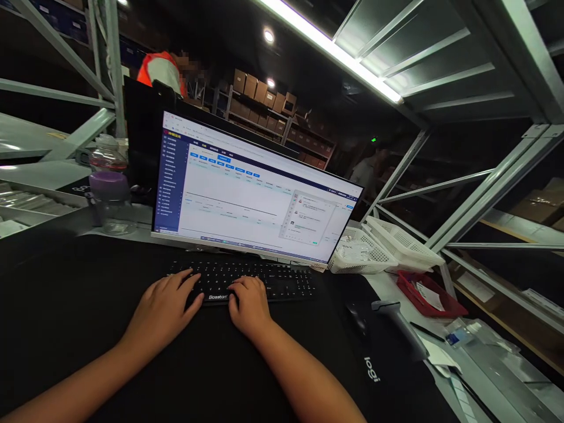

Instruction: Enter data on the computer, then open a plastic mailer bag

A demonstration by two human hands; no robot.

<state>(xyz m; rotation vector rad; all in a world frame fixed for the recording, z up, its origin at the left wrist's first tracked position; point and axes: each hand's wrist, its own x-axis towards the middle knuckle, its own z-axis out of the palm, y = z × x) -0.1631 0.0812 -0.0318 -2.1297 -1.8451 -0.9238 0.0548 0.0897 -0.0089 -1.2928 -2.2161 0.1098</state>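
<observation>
Both of my hands rest at the front of a black keyboard (282, 283) on a dark desk mat. My left hand (165, 305) lies over its left end, fingers spread on the keys and thumb by the front edge. Over the middle keys sits my right hand (250, 304), its fingers bent and apart from the thumb. Neither hand holds anything. Behind the keyboard stands a monitor (247, 194), lit with a blue side menu, table rows and a small chat window at lower right.
Right of the keyboard are a black mouse (356, 319), a grey barcode scanner (400, 326), a red tray (453, 306) and white baskets (385, 261). Left of the monitor stands a purple-lidded bottle (112, 202). A person in an orange vest (154, 67) is behind; shelves hold brown boxes (259, 91).
</observation>
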